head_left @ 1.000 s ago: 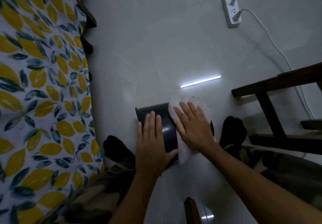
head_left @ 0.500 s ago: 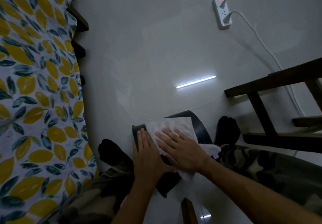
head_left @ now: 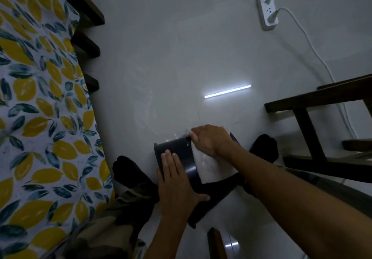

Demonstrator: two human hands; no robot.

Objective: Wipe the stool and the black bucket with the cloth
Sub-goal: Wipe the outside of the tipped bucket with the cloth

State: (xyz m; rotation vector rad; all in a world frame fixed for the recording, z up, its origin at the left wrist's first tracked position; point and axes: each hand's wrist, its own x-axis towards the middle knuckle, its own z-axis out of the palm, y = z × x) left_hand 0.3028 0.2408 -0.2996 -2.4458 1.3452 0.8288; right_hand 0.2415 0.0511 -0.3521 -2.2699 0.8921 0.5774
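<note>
On glossy floor, hands (head_left: 209, 140) press crumpled white cloth (head_left: 211, 166) against smooth black bucket (head_left: 179, 150).

Dim room, one bright glare on the floor

The scene is dim, with a cool grey cast and muted colour. The glossy floor (head_left: 201, 47) carries a sharp white strip of glare (head_left: 227, 91), the mirror of a tube light overhead; a smaller glint (head_left: 231, 245) sits near the bottom edge. A red indicator glows on the power strip (head_left: 266, 8). Soft shadow pools under the dark wooden frame (head_left: 322, 97) at right. Wide-angle distortion bends the lemon-print cloth (head_left: 40, 117) along the left edge. Fine detail is soft and slightly smeared, and dark areas lose texture.
</note>
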